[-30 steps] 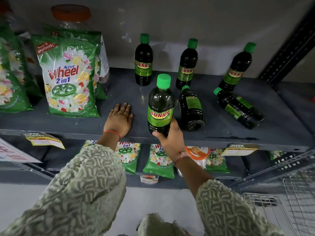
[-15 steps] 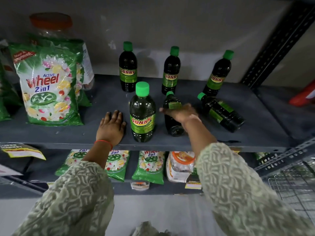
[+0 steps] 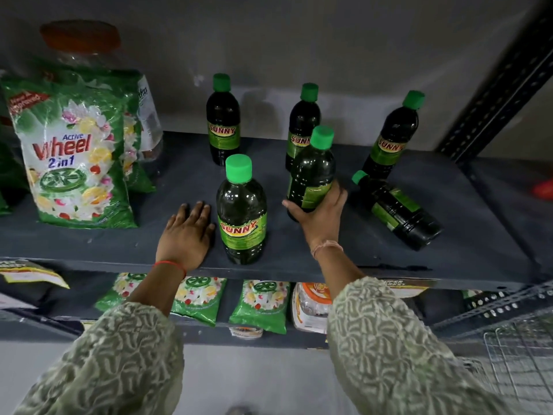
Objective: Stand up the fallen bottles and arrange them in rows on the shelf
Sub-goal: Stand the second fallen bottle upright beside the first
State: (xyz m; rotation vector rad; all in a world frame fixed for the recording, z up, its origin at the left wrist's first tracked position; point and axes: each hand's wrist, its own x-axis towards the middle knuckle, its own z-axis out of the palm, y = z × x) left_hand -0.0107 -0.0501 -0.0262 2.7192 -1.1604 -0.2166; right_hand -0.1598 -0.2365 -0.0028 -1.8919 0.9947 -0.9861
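Right hand (image 3: 321, 218) gripping dark glossy bottle (image 3: 311, 172), green ribbed cap up, axis near vertical; left hand (image 3: 185, 235) flat, fingers spread, on matte grey shelf (image 3: 344, 253); fallen bottle (image 3: 398, 209) lying, cap rearward-left

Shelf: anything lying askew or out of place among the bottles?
Yes. One bottle lies on its side at the right of the shelf, cap toward the back row. The right hand holds another bottle upright; the rest stand.

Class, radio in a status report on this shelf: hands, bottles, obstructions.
Left hand flat on shelf, open. Right hand gripping raised bottle. One bottle lying down. Nothing blocking.
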